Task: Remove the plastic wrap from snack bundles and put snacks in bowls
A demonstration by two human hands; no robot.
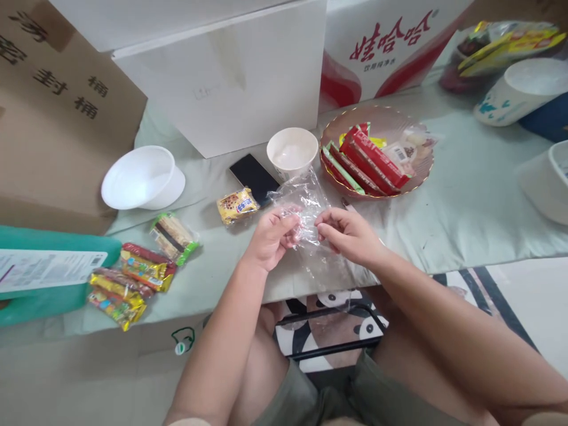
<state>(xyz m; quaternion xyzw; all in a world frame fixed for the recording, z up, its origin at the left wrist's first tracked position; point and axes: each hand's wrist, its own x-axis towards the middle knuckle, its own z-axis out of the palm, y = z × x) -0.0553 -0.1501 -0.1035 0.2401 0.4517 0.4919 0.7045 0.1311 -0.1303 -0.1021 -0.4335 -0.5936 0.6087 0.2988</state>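
A clear, crinkled plastic bag (306,195) hangs between my two hands at the table's front edge. My left hand (275,234) is closed on its left side, thumb pressed against the fingers. On the other side my right hand (346,234) pinches the plastic between thumb and fingertips. The bag's lower part droops over the edge. Just beyond it stands a white paper bowl (293,152). A yellow snack packet (238,206) lies left of my hands, against a dark phone (255,177).
A pink gold-rimmed dish (423,174) at the right holds red-wrapped snacks. Left are a white plastic bowl (144,180), a green-ended snack pack (174,238), sausage-like packets (118,296) and a teal container (48,236). Cartons (248,77) line the back. Paper cups (519,92) stand far right.
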